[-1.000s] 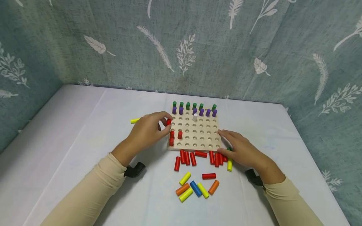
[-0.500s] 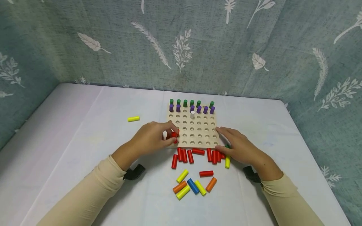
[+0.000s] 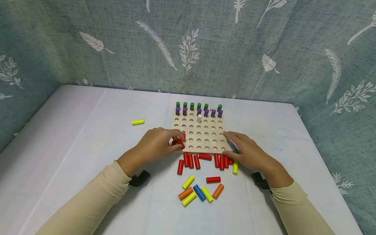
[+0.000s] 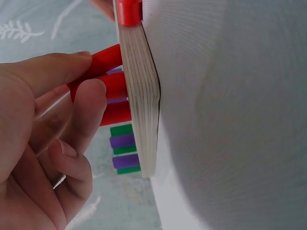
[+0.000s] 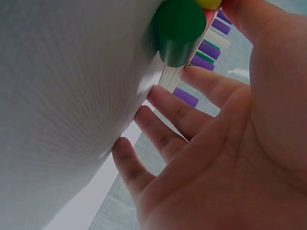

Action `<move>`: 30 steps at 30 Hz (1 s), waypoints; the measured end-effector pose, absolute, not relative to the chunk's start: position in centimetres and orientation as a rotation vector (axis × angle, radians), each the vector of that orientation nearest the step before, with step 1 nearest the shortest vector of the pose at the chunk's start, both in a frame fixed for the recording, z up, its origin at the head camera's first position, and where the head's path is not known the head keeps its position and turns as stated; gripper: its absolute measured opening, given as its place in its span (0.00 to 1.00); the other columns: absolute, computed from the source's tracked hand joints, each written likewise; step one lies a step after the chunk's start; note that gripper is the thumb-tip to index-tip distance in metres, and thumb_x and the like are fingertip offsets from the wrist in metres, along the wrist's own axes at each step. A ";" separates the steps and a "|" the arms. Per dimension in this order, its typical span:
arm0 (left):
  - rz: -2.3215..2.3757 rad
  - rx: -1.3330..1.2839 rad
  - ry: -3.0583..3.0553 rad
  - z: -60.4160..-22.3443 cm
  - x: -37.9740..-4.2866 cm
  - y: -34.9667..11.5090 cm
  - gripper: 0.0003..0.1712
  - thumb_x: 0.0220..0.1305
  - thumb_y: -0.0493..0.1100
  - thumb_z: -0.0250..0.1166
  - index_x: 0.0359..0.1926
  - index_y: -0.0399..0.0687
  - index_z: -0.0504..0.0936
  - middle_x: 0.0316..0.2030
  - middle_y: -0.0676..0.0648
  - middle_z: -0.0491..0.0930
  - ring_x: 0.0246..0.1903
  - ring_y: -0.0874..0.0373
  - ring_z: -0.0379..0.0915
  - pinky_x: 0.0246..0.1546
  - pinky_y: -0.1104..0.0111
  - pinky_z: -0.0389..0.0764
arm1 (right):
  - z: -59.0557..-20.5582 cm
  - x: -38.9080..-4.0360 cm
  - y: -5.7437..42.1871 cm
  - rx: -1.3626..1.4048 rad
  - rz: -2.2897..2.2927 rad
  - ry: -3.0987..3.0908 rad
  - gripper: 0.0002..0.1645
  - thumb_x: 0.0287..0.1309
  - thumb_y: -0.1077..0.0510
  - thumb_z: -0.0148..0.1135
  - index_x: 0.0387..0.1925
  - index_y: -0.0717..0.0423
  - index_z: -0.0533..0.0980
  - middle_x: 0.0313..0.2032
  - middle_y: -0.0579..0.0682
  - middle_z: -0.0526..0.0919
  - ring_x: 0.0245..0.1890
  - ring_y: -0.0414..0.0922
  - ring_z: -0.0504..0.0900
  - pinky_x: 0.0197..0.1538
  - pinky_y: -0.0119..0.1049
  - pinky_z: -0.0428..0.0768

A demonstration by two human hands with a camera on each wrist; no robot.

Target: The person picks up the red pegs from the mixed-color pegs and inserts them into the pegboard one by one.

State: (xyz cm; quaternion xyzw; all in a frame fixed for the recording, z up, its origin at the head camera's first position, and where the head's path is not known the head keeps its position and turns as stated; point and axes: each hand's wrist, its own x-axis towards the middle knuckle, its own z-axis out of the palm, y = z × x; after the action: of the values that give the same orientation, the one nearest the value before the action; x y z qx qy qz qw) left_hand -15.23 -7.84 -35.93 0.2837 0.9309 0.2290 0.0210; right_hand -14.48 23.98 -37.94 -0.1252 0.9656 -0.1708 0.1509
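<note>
While my left hand (image 3: 158, 142) pinches a red peg (image 4: 104, 61) between thumb and finger, my right hand (image 3: 249, 151) has released everything, its fingers spread at the side of the peg board (image 3: 195, 130) that faces the right edge of the tabletop (image 3: 270, 130). The board lies close to the far edge, well apart from the left and right edges. My pinched peg slants with its end at the board's surface, next to two upright red pegs (image 4: 116, 86); I cannot tell whether it is seated. Green pegs (image 3: 192, 106) stand in the row nearest the far edge, purple pegs (image 3: 206, 113) in the next, then one white peg (image 3: 199, 118). Loose red pegs (image 3: 191, 161) lie along the board's side closest to me, with yellow, orange and blue pegs (image 3: 199, 193) beyond them. A green peg (image 5: 180, 33) sits by my right thumb, and a lone yellow peg (image 3: 137, 122) lies toward the far left corner.
</note>
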 end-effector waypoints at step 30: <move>0.639 0.929 2.923 -36.2 -15.1 -7.7 0.15 0.58 0.46 0.75 0.48 0.55 0.89 0.44 0.53 0.89 0.34 0.62 0.79 0.28 0.72 0.72 | -37.9 -14.4 23.9 -0.364 -0.490 2.768 0.49 0.63 0.38 0.63 0.78 0.40 0.52 0.76 0.58 0.56 0.76 0.62 0.54 0.70 0.66 0.60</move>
State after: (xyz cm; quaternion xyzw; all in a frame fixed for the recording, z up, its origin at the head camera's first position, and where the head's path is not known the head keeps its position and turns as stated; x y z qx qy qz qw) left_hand -15.13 -7.69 -36.24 0.2967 0.9329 0.2040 0.0044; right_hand -14.38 23.94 -37.91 -0.1270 0.9650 -0.1708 0.1530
